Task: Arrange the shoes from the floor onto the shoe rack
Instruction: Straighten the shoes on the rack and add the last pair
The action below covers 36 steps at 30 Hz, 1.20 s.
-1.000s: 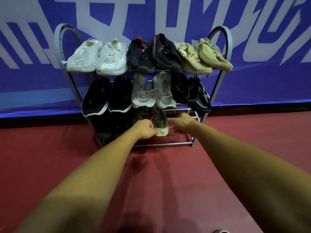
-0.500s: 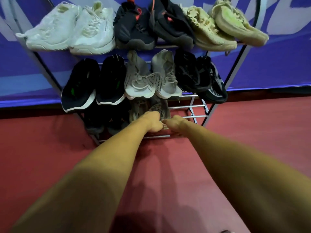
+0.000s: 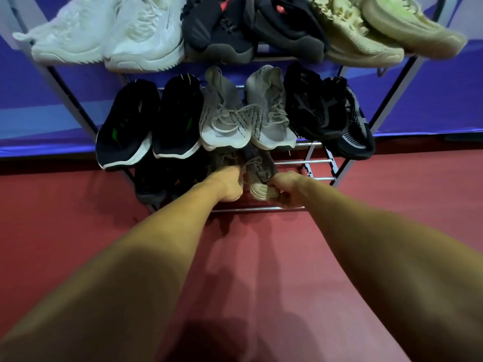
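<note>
On bottom shelf, right hand pinching shoe toe

A blue banner with paler bands is seen at the back, and it is met along its lower edge by a red floor.

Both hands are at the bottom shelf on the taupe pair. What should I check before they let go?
1. Right hand grips the right taupe shoe at its toe: ok.
2. Left hand holds the left taupe shoe: cannot tell, fingers hidden.
3. Both soles seated on the bottom rails: cannot tell, the hands cover them.
4. Right taupe shoe's toe faces outward like the grey pair above: ok.
5. Black pair apart from the left taupe shoe: cannot tell, too dark.
6. Spare rail space to the right: ok.
</note>
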Motion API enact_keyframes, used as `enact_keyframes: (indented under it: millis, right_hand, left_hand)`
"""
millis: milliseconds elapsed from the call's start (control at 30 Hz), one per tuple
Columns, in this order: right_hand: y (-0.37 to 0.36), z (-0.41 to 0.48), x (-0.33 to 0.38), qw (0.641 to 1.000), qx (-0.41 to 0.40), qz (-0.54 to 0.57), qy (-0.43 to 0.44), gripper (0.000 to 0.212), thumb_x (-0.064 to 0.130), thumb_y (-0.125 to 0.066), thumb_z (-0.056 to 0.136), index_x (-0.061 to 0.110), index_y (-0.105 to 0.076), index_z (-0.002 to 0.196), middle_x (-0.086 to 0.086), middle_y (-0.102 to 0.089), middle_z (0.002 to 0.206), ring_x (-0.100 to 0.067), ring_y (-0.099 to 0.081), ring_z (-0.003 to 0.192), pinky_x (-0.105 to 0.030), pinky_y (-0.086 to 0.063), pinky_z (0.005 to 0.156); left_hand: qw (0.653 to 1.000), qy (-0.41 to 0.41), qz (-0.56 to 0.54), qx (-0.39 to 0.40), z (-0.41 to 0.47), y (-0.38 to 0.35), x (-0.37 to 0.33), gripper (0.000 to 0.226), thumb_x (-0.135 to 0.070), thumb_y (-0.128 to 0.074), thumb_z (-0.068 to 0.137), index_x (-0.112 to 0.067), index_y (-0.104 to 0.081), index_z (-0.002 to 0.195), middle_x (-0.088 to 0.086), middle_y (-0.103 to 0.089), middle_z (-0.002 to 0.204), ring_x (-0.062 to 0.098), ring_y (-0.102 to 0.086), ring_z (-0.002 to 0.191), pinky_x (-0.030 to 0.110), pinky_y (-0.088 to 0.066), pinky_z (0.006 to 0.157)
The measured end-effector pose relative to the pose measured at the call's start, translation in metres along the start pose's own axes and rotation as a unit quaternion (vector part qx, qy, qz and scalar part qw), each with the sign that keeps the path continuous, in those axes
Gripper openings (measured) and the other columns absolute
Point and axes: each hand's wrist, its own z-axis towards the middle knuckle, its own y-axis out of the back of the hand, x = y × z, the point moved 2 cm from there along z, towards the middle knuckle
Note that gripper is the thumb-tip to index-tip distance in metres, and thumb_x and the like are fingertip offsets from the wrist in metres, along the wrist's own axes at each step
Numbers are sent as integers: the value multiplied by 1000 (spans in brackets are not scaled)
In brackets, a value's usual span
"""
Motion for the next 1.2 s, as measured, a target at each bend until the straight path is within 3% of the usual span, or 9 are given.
enact_keyframes:
  millis: [167,367,467,567,733,833,900,1067,1200]
  right_hand:
    - [34,-16,-14,996,52,46,-53,12,7,-46,93,7,-55,85,-12,-55,79,-20,-54,64,-27,-49,64]
    - [67,-48,-34,990,114,31,-80,14,1,-52,93,2,-60,81,-14,-66,74,-24,-63,77,-33,-54,82]
    - [82,-63,-41,987,124,-29,-96,12,0,-52,93,-1,-61,86,-18,-66,80,-26,-62,77,-33,-49,95]
    - [94,-75,-43,981,140,-103,-85,8,-1,-54,93,3,-61,92,-18,-65,84,-26,-62,75,-33,-51,82]
    - [103,-88,-35,977,136,-154,-53,10,-1,-55,93,4,-63,96,-16,-64,89,-24,-62,74,-31,-56,66]
    - [103,-89,-32,975,137,-171,-45,13,-1,-57,92,9,-65,93,-13,-64,87,-22,-60,74,-30,-54,65]
    - [102,-88,-30,972,135,-187,-42,13,0,-57,92,11,-64,91,-12,-62,87,-21,-58,76,-30,-51,70]
    - [99,-80,-23,976,84,-200,-29,19,10,-63,92,15,-64,111,-6,-58,89,-15,-56,73,-25,-49,61]
    - [96,-69,-18,988,-1,-146,45,9,13,-69,89,14,-60,92,-1,-49,66,-12,-44,58,-24,-41,60]
  left_hand:
    - [998,26,-61,8,-5,5,-1,30,-22,-60,85,-17,-63,114,8,-68,113,28,-63,104,30,-50,88]
    - [986,58,-153,-8,-18,7,-7,47,-43,-57,88,-4,-65,115,17,-69,111,34,-66,104,39,-52,94]
    - [962,91,-257,-30,-33,10,-13,57,-55,-52,89,-2,-66,101,16,-70,88,30,-68,77,39,-58,77]
    - [932,129,-339,-21,-46,12,-14,43,-58,-53,91,-15,-58,94,5,-67,83,17,-65,62,18,-48,42]
    - [940,101,-326,-15,-61,28,-1,25,-34,-68,88,-15,-53,93,1,-62,73,4,-56,34,14,-36,36]
    - [966,69,-251,5,-59,37,12,29,-32,-74,82,-13,-67,102,4,-72,97,10,-66,68,19,-47,56]
    - [980,54,-181,65,-60,38,16,32,-42,-76,79,-15,-73,96,2,-73,98,16,-67,82,23,-50,69]
    - [965,66,-174,183,-65,31,30,38,-49,-82,72,-18,-73,92,1,-75,93,18,-67,81,31,-51,74]
    - [952,69,-164,247,-69,23,35,16,-33,-74,86,-24,-65,96,-6,-60,76,8,-51,65,19,-40,55]
